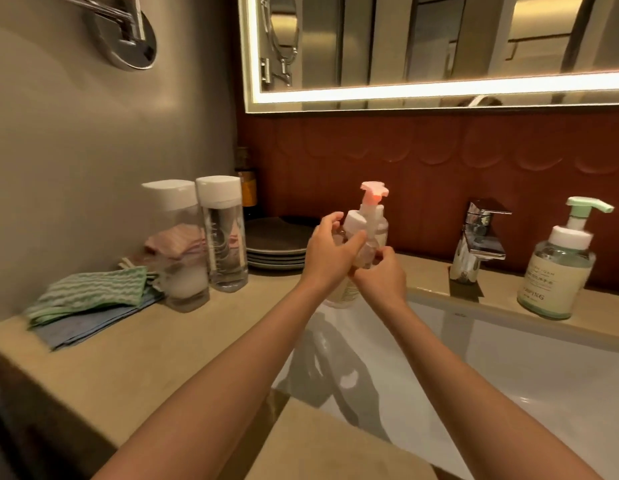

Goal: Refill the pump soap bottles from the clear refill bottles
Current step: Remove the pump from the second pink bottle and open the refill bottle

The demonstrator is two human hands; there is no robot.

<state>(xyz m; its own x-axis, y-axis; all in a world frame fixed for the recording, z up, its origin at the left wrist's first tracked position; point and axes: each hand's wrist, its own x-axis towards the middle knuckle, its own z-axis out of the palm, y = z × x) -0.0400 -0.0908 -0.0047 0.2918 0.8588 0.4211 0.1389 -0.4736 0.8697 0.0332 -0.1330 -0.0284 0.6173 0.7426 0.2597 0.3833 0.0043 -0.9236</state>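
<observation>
Gripping the pump bottle [377, 226], left hand [327, 254] and right hand [382, 277] may slip, dropping it into the sink [509, 358] beneath.

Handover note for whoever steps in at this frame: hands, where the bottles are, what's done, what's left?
Left hand grips the pink-pump bottle near its collar; right hand pinches it lower down, by the left rim of the sink.
Wide refill bottle and slim refill bottle stand capped on the counter, left.
Green-pump bottle stands right of the faucet, pump on.
Done: nothing poured, apparently.
Left: open both pumps, refill, close.
</observation>
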